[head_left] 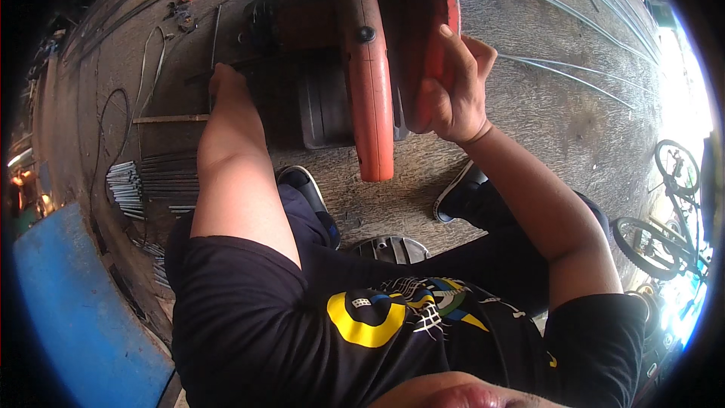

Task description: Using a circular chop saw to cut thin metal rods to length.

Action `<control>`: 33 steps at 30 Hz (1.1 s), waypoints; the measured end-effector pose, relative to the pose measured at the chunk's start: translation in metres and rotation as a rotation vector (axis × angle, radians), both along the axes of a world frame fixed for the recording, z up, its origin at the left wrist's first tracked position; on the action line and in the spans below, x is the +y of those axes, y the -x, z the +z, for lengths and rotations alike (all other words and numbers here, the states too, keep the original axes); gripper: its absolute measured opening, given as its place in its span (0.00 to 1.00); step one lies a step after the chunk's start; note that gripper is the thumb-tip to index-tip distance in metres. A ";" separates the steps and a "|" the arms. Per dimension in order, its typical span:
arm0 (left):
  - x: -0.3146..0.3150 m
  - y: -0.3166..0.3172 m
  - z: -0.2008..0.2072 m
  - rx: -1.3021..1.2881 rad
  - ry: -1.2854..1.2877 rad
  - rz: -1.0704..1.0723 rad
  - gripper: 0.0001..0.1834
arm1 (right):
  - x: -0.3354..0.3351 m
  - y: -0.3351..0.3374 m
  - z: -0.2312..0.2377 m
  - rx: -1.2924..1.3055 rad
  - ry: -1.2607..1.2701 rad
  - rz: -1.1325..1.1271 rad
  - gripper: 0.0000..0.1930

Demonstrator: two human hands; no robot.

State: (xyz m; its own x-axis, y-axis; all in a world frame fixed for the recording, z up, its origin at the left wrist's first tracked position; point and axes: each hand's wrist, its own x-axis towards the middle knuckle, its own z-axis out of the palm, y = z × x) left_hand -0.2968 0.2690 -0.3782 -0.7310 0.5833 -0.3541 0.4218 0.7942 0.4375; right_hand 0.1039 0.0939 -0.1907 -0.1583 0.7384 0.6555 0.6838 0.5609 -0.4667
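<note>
A red cut-off saw with a long curved handle (370, 91) stands in front of me, its dark motor and base to the left. My right hand (459, 98) is at the rim of the red blade guard (445, 0). Its thumb lies against the guard, the index finger points along the rim and the other fingers are curled. My left hand (228, 79) is closed, left of the saw, beside a thin upright-looking metal rod (217, 30) and a dark bar. Its fingers are mostly hidden, so what it holds cannot be made out.
Bundled short metal rods (124, 189) lie at the left, with longer dark rods (170, 174) beside them. Long thin bars (559, 19) stretch across the far right floor. A blue panel (83, 310) stands near left; a bicycle (672, 219) is at right. A round metal part (393, 249) lies between my feet.
</note>
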 end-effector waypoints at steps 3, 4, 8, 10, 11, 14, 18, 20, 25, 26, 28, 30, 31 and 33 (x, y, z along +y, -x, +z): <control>-0.001 -0.016 0.018 -0.389 -0.277 0.505 0.23 | -0.001 0.000 0.002 0.023 0.015 -0.012 0.32; -0.001 -0.020 0.024 -0.465 -0.342 0.609 0.24 | -0.001 0.000 0.003 0.019 0.005 -0.008 0.32; -0.005 -0.026 0.039 -0.465 -0.350 0.631 0.24 | -0.002 0.001 0.005 0.024 -0.005 -0.011 0.32; -0.005 -0.027 0.039 -0.401 -0.280 0.570 0.24 | -0.002 0.001 0.004 0.028 -0.005 -0.014 0.32; -0.004 -0.027 0.038 -0.440 -0.342 0.638 0.24 | -0.003 0.001 0.004 0.030 -0.003 -0.014 0.32; -0.003 -0.024 0.034 -0.477 -0.366 0.675 0.24 | -0.003 0.002 0.001 0.046 0.003 -0.025 0.32; -0.003 -0.022 0.037 -0.437 -0.280 0.614 0.25 | -0.004 0.001 0.000 0.023 0.016 -0.059 0.32; -0.003 -0.025 0.038 -0.447 -0.301 0.638 0.25 | -0.005 0.000 -0.002 0.011 0.022 -0.070 0.33; -0.005 -0.014 0.034 -0.388 -0.131 0.328 0.23 | -0.011 0.001 -0.019 0.003 0.029 -0.071 0.32; -0.007 -0.009 0.031 0.053 0.141 -0.173 0.23 | -0.013 0.001 -0.023 -0.004 0.021 -0.066 0.32; -0.006 -0.003 0.026 0.497 0.410 -0.664 0.23 | -0.015 0.002 -0.033 0.014 -0.009 -0.047 0.31; -0.008 0.001 0.022 0.410 0.342 -0.555 0.22 | -0.019 0.000 -0.038 -0.002 -0.019 -0.022 0.30; -0.007 0.001 0.021 0.410 0.351 -0.555 0.22 | -0.020 0.001 -0.040 0.001 -0.011 -0.021 0.30; -0.001 -0.003 0.022 0.035 0.133 -0.088 0.21 | -0.019 -0.001 -0.040 -0.015 -0.012 -0.016 0.31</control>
State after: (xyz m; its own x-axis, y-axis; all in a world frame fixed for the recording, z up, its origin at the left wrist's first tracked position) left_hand -0.2938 0.2680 -0.3558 -0.6924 0.5953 -0.4078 0.5052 0.8034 0.3151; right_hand 0.1051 0.0745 -0.2310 -0.1569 0.7327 0.6622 0.6994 0.5558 -0.4493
